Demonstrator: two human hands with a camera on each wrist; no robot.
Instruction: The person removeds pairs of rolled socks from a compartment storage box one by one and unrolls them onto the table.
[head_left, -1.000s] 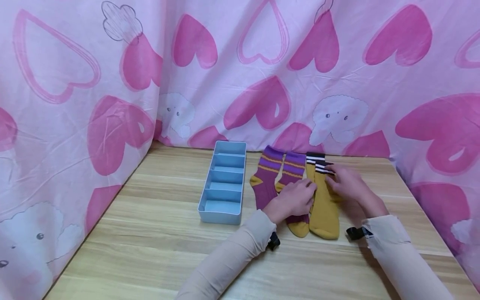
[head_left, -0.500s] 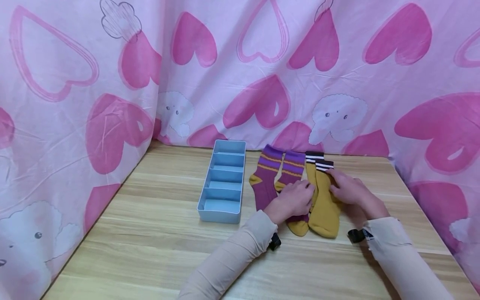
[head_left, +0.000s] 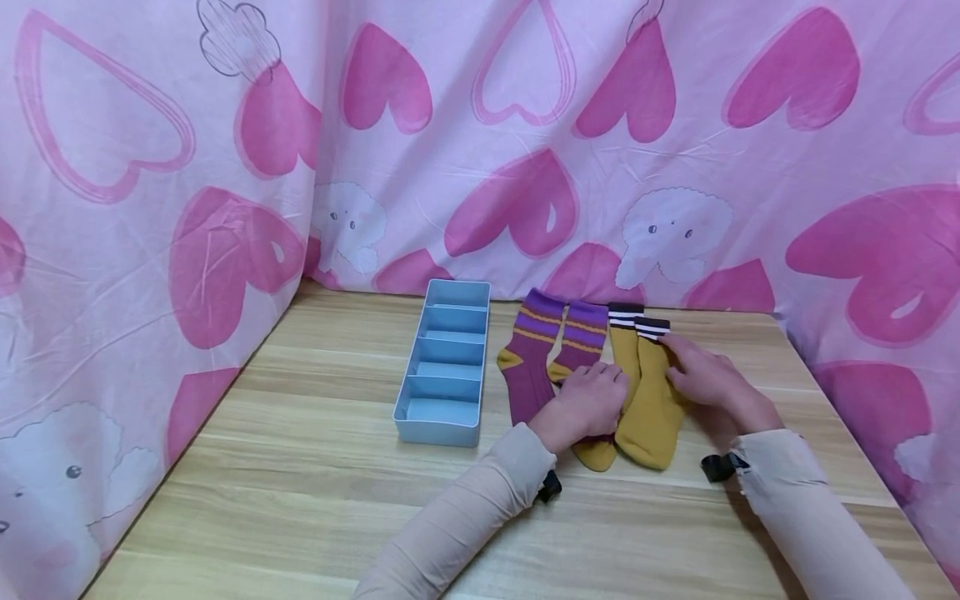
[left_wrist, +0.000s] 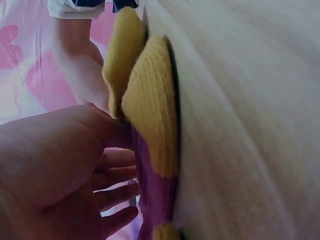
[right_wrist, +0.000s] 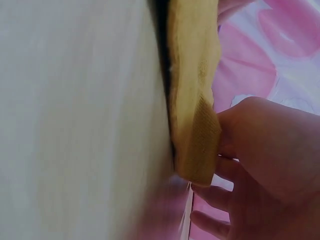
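Two mustard socks (head_left: 648, 425) with black-and-white striped cuffs lie overlapping, the right one tilted, its cuff to the right. My right hand (head_left: 708, 379) is at that sock's right edge below the cuff. In the right wrist view, thumb and index finger pinch the mustard sock (right_wrist: 195, 100); their tips are partly hidden. My left hand (head_left: 588, 404) rests on the right one of two purple socks (head_left: 528, 367) with mustard heels and toes. The left wrist view has its fingers fairly straight against the purple sock (left_wrist: 155, 192), the thumb tip hidden.
A light blue organizer box (head_left: 438, 433) with several compartments stands left of the socks on the wooden table (head_left: 300, 500). A pink heart-patterned curtain (head_left: 405, 167) borders the back and sides. Black wrist straps (head_left: 551, 486) hang below the sleeves.
My right hand has drawn the right mustard sock's cuff rightward, so the sock tilts and more of the rear mustard sock shows. The left hand stays nearly in place.
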